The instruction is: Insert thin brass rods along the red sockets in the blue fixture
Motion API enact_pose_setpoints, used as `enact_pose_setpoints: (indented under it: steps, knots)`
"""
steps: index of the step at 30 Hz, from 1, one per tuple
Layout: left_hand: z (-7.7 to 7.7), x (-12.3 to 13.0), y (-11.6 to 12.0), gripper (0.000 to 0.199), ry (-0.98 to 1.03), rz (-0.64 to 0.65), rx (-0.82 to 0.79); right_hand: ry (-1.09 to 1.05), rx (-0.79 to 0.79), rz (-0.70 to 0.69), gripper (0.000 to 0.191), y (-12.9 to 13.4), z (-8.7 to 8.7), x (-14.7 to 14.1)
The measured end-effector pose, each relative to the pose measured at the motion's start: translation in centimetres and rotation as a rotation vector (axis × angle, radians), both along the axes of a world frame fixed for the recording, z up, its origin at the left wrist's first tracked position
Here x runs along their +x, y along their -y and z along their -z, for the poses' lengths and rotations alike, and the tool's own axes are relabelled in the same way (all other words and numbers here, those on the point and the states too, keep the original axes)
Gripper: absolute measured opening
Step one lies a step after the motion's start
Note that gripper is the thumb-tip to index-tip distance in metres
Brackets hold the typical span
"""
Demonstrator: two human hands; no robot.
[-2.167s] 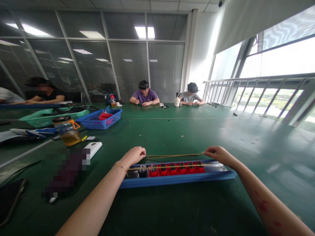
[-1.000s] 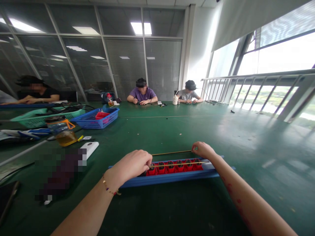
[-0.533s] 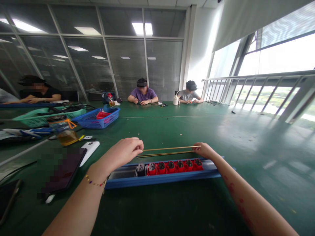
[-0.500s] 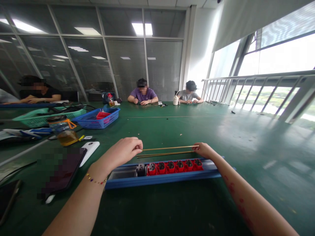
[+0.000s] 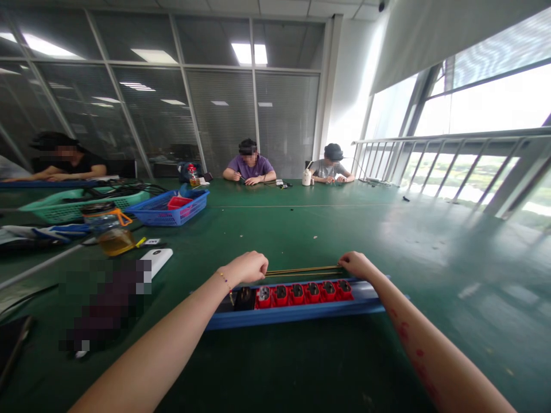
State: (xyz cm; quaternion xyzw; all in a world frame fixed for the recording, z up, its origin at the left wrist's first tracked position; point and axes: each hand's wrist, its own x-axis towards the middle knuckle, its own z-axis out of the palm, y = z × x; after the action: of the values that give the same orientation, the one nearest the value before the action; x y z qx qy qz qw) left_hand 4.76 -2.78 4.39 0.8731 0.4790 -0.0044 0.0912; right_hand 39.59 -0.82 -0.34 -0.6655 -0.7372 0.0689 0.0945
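A long blue channel (image 5: 301,313) lies across the green table (image 5: 301,229) in front of me, with several red socket modules (image 5: 303,292) seated in a row inside it and one dark module at their left end. Just behind the channel run thin brass strips (image 5: 301,269), end to end between my hands. My left hand (image 5: 247,267) pinches their left end with closed fingers. Fingers of my right hand (image 5: 359,265) grip the right end.
A white power bank (image 5: 155,261) and a dark phone lie to my left. Farther left stand a jar of amber liquid (image 5: 109,229), a blue basket (image 5: 170,209) and a green basket (image 5: 64,203). Three people sit working at the far side of the table.
Half a second ago the strips were held slightly higher and farther back; both hands have brought them down close behind the channel. Earlier still, one strip lay along the red modules.
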Motion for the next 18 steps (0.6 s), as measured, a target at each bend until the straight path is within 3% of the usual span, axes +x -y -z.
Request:
enact_pose_setpoints:
  steps: [9, 15, 18]
  knots:
    - [2.2, 0.9, -1.6, 0.011, -0.007, -0.052, 0.067, 0.029, 0.008, -0.064, 0.023, 0.3, 0.0, -0.3]
    - [1.0, -1.5, -1.2, 0.029, -0.032, -0.076, 0.134, 0.054, -0.002, -0.173, 0.031, 0.5, -0.4, -0.7]
    - [0.6, -2.8, -0.9, 0.030, -0.117, -0.038, 0.101, 0.079, -0.027, -0.267, 0.025, 0.5, -0.9, -1.1]
